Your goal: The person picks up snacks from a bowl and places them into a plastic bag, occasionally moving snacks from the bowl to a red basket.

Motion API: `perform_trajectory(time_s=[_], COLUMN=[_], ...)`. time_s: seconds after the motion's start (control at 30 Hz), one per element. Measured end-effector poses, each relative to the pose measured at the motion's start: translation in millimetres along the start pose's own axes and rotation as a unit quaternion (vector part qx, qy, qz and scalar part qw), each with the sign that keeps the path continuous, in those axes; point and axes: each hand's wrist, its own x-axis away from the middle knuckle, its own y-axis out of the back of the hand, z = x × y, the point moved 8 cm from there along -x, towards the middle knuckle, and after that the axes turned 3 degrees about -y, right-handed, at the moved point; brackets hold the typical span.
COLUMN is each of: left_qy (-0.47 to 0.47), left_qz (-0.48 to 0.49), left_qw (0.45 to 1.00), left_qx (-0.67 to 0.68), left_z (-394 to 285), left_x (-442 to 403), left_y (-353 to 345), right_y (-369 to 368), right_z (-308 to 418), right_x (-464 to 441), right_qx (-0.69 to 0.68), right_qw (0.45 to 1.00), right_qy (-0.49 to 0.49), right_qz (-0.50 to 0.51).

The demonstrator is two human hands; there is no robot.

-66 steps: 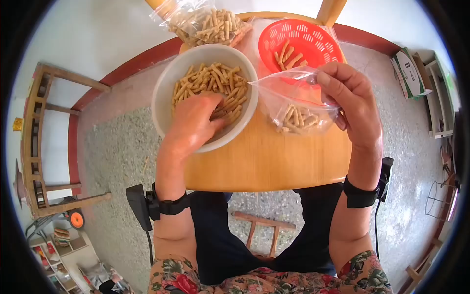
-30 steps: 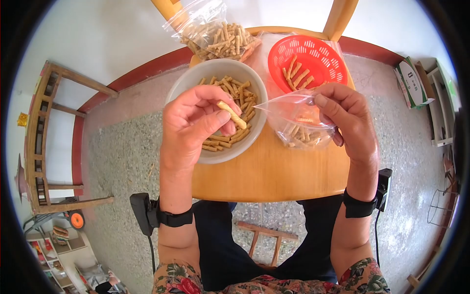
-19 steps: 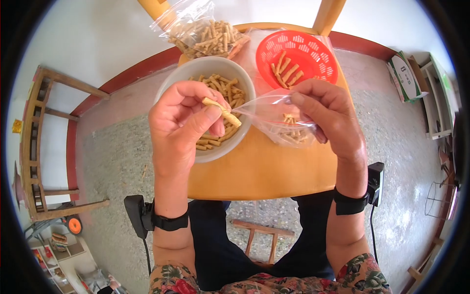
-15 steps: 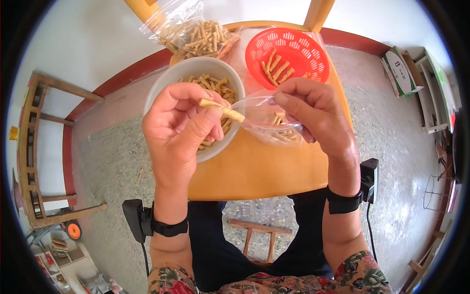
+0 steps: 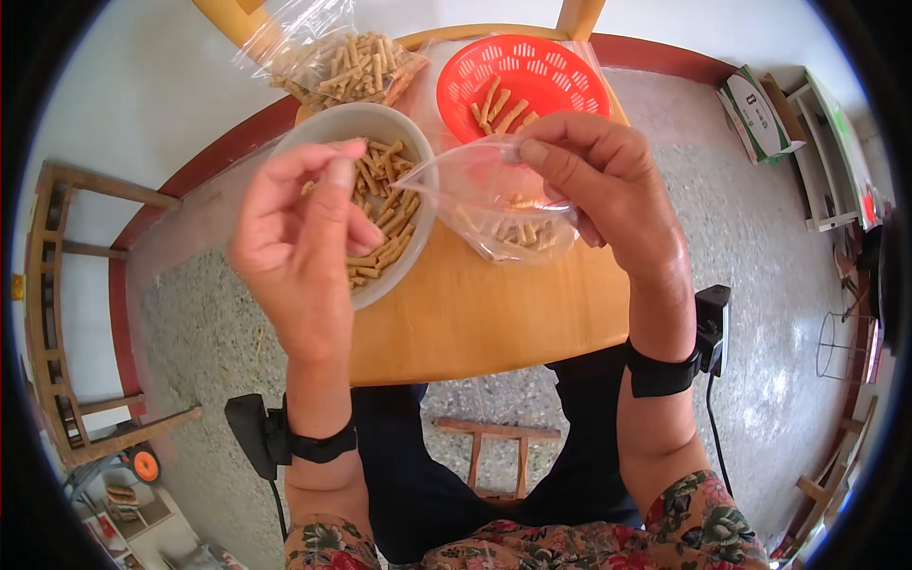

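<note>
My left hand [image 5: 309,223] hovers over the left side of the grey bowl [image 5: 425,233], its fingers curled but apart and no stick visible between them. Many short beige sticks [image 5: 391,228] lie in that bowl. My right hand [image 5: 608,185] pinches the rim of a clear zip bag [image 5: 475,176], whose mouth stretches toward the bowl. Several sticks [image 5: 522,233] show through the plastic at the bottom of this bag. Behind it a red basket [image 5: 570,81] holds several longer twisted sticks [image 5: 503,106].
A filled clear bag [image 5: 347,68] lies at the back left of the wooden table [image 5: 475,328]. A wooden frame [image 5: 47,313] stands at the left wall, and a carton [image 5: 755,114] sits near shelves at the right. A low wooden stool [image 5: 499,432] is between the knees.
The stick that was in my left hand has left its fingers, and that hand has drawn back from the bag. The bag's mouth is wider. The whole view has shifted.
</note>
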Motion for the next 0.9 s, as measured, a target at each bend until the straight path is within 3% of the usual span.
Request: perform_trajectory(time_s=[0.2,0.4,0.63,0.7,0.73,0.77,0.83,0.9], left_qy=[0.008,0.022,-0.002,-0.176,-0.219,-0.217,-0.116,-0.095], left_qz=[-0.003,0.159,0.171,0.201,0.199,0.199,0.168,0.139], left_qw=[1.0,0.985,0.979,0.952,0.945,0.946,0.966,0.973], left_qx=[-0.029,-0.065,-0.106,-0.149,-0.139,-0.139,-0.159,-0.157], left_z=[16,26,14,-28,-37,-34,-12,-10], left_x=[-4,10,15,23,26,26,19,16], left_y=[10,-27,-31,-41,-46,-45,-39,-32], right_y=[7,1,3,15,18,19,22,18], right_z=[-3,2,3,4,4,2,1,2], right_x=[-3,-1,0,2,3,3,3,2], right_qx=[0.006,-0.013,-0.013,-0.035,-0.057,-0.057,-0.02,-0.023], right_qw=[1.0,1.0,1.0,0.999,0.998,0.998,1.0,1.0], right_qy=[0.006,0.001,0.011,0.003,-0.005,-0.006,-0.006,-0.01], right_qz=[-0.016,-0.013,0.016,0.016,0.018,0.018,0.002,0.008])
